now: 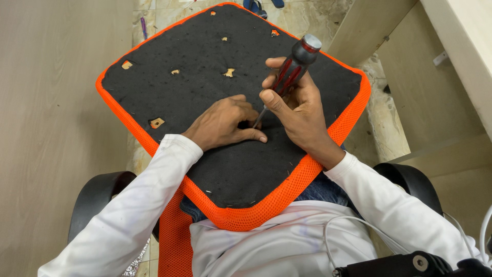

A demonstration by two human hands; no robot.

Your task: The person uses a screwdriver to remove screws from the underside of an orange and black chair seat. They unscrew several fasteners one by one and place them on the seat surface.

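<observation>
Screwdriver (291, 69), red-and-black grip, clamped in right hand (300, 110), tip down on the black underside of the orange-edged seat pad (215, 169) across the lap. Left hand (223, 123) flat beside the tip, fingers spread. A slip would likely jab those fingers. Black armrests (95, 197) flank; purple pen (144, 26) far left.

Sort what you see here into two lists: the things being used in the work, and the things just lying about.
In use:
- screwdriver, gripped in the right hand
- seat pad, black underside up with orange edging, resting on the lap
- left hand, pressed flat on the pad beside the screwdriver tip

Lying about:
- purple pen on the floor
- blue object on the floor beyond the pad
- white cable over the shirt
</observation>
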